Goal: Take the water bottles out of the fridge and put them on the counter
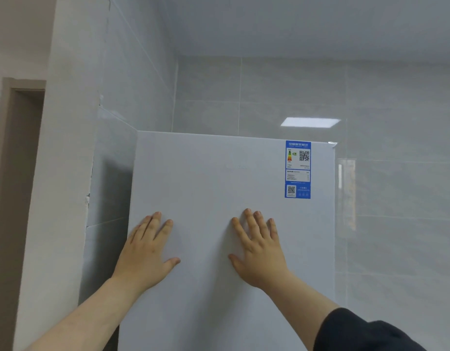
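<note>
Both the left hand (145, 252) and right hand (259, 249) lay flat, fingers spread, gripping nothing, on the closed fridge door (219, 178); seemingly no bottles were out.

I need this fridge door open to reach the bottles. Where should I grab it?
No handle shows on the flat fridge door, and both hands lie flat on it. Probably hook fingers round a side edge; the hinge side cannot be told.
</note>
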Demonstrator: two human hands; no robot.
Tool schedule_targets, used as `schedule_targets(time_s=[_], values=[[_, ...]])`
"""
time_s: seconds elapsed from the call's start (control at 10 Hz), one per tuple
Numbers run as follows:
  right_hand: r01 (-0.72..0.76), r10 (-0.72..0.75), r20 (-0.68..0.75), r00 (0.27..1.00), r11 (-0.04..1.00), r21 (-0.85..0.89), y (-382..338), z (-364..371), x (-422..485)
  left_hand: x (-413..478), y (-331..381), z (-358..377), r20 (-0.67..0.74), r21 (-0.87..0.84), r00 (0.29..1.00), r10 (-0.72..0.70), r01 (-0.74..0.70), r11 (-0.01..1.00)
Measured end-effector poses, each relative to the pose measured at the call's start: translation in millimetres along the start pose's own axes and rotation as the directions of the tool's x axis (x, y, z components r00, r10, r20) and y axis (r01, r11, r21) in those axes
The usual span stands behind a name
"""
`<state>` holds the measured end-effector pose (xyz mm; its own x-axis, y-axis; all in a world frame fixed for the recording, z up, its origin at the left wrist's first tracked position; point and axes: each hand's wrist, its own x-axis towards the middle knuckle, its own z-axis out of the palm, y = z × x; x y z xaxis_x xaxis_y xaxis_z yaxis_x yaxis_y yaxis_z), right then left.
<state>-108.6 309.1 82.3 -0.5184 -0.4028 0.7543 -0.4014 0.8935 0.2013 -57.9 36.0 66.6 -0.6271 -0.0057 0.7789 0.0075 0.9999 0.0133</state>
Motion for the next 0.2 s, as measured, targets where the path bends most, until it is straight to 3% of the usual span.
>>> schedule_targets(time_s=[0.1, 0.2], values=[[-0.024, 0.02, 0.053, 0.998, 0.997, 0.073, 0.4, -17.3, 3.9, 2.3, 2.7, -24.3, 0.038, -0.044, 0.999, -0.002, 0.004, 0.999], [-0.148, 0.145, 0.041, 0.989, 0.9, 0.409, -2.7, -50.8, -2.0, -1.4, 12.1, -64.4, -0.002, -0.324, 1.0, 0.01, -0.01, 0.946]])
